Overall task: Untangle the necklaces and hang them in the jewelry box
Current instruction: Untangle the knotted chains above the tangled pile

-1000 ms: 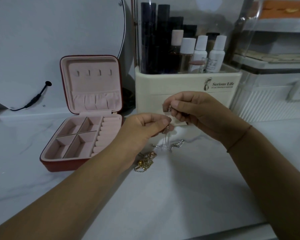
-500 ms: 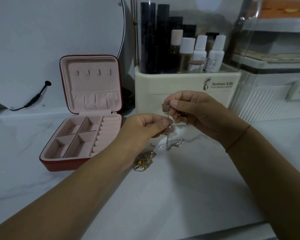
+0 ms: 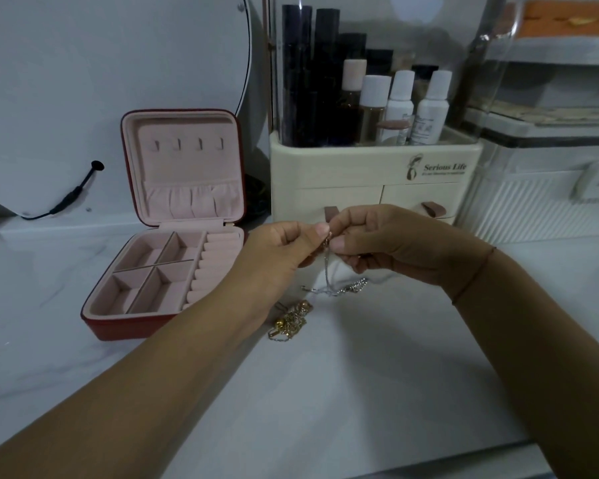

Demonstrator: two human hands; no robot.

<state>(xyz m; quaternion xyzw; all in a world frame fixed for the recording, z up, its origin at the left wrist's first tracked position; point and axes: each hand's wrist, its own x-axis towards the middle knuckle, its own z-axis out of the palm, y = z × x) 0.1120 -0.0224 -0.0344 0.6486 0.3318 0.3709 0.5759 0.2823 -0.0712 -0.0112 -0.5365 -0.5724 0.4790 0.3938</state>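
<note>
Since half a second ago the right hand has dropped a little and the left hand has come up, so the two thumbs now meet at the same height, where before the right pinch sat above the left. Both hands have thumb and forefinger closed on the top of the silver necklace, other fingers curled under. The chain hangs straight down from the pinch, and its lower part lies in a loose sideways line on the white marble counter. The gold necklaces have not moved: they lie bunched on the counter just below the left wrist. The jewelry box stands open to the left as before, lid upright, its four hooks bare and the pink compartments holding nothing. The left forearm crosses in front of the box's near right corner. With the right hand lower, both brown drawer pulls of the cream organizer show above the knuckles. Bottles stand in its top, a round mirror with a black cable leans behind the box, and a clear ribbed container sits at far right. A thin thread band circles the right wrist.
</note>
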